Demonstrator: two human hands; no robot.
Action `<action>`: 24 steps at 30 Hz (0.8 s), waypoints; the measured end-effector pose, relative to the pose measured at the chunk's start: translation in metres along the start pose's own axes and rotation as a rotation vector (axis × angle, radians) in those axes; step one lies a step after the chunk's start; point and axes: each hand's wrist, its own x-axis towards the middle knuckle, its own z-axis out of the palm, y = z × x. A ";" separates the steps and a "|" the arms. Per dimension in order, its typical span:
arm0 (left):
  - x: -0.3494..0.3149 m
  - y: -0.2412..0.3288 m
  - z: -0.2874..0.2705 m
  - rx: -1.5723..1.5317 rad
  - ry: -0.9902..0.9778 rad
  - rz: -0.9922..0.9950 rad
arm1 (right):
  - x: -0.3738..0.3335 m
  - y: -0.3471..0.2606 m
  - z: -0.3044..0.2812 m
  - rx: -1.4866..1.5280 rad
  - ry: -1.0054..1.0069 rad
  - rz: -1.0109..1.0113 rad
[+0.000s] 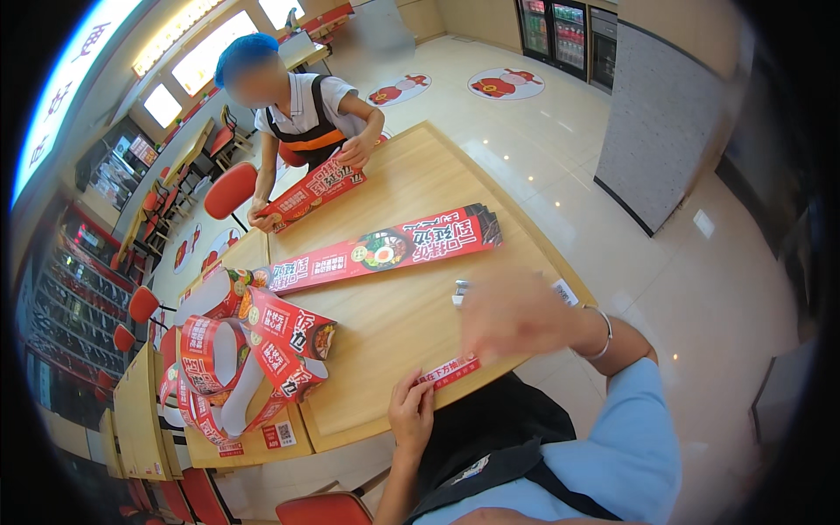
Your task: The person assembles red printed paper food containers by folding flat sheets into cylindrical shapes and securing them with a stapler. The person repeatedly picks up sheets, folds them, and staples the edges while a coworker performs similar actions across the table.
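My left hand (pixel 411 413) is closed at the table's near edge, pinching one end of a red printed paper strip (pixel 450 373). The strip runs from those fingers toward my right hand (pixel 518 317), which is over the table's right side and smeared by motion. Whether the right fingers grip the strip's far end cannot be made out. A small silver metal thing (pixel 459 292) shows just left of the right hand, mostly hidden by it. Beyond my hands lies a stack of flat red printed strips (pixel 389 249).
Several red printed paper bands bent into loops (pixel 278 350) are heaped at the table's left. Across the wooden table (pixel 359 385), a co-worker in a blue cap (pixel 249 59) holds another red strip (pixel 315 194). Red chairs (pixel 232 188) and a grey pillar (pixel 656 122) stand around.
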 end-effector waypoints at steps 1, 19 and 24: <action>0.003 0.005 -0.001 0.000 0.009 0.008 | 0.004 -0.010 0.008 0.163 -0.055 -0.076; 0.002 0.005 -0.009 0.023 0.046 0.042 | 0.030 -0.020 0.052 0.607 -0.123 -0.210; 0.001 -0.009 -0.006 0.044 0.071 0.118 | 0.003 0.034 0.029 0.189 0.544 0.410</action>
